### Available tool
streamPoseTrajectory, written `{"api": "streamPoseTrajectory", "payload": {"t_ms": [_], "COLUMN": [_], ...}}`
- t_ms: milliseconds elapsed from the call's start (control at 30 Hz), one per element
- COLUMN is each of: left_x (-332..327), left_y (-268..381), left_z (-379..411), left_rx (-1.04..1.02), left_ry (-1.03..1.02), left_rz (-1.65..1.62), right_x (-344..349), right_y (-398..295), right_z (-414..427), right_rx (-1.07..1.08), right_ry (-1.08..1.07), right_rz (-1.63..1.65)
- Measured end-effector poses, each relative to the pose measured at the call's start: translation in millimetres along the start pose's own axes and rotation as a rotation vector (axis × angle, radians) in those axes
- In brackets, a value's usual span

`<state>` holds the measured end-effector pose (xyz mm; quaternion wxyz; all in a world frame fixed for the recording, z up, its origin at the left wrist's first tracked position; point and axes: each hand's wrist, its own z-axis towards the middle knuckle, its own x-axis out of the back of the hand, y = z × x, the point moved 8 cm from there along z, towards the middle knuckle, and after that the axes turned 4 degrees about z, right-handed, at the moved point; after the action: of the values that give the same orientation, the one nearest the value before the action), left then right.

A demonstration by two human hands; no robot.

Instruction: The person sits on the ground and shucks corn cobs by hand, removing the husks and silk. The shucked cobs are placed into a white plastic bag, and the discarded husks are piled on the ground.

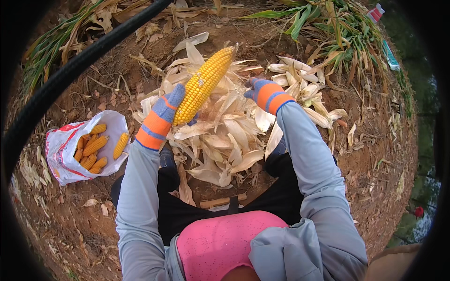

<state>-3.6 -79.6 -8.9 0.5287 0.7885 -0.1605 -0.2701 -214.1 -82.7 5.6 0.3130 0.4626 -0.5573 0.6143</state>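
A large husked ear of yellow corn is gripped near its lower end by my left hand, in an orange and blue knitted glove. A pale damaged spot marks its kernels, and its tip points up and to the right. My right hand, gloved alike, is apart from the cob, over the right side of a heap of dry corn husks. Its thumb and fingers are slightly apart, with nothing seen between them. Several ears still in pale husks lie just beyond the right hand.
On the left, a white plastic woven sack lies with its mouth open, with several husked cobs inside. Green and dry corn stalks lie at the far right, others at the far left. A black cable crosses the upper left.
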Motion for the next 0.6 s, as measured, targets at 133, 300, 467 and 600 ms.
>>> {"api": "streamPoseTrajectory", "payload": {"t_ms": [133,300,467,600], "left_x": [0.6,4.2,-18.8,-16.7], "left_y": [-5.2,-8.3,-13.1,-11.0], "left_z": [-1.0,1.3,-2.7,-7.0], "left_rx": [0.049,-0.078,0.04,0.079], "left_ry": [-0.004,0.044,-0.03,0.017], "left_rz": [0.077,0.41,0.124,0.004], "right_x": [4.3,15.5,5.3,19.4], "right_y": [21.5,-2.2,5.9,-0.3], "right_z": [9.7,12.0,12.3,7.6], "right_rx": [-0.272,-0.267,-0.226,-0.232], "right_ry": [0.037,0.036,0.063,0.14], "right_rz": [0.701,0.902,1.188,0.717]}}
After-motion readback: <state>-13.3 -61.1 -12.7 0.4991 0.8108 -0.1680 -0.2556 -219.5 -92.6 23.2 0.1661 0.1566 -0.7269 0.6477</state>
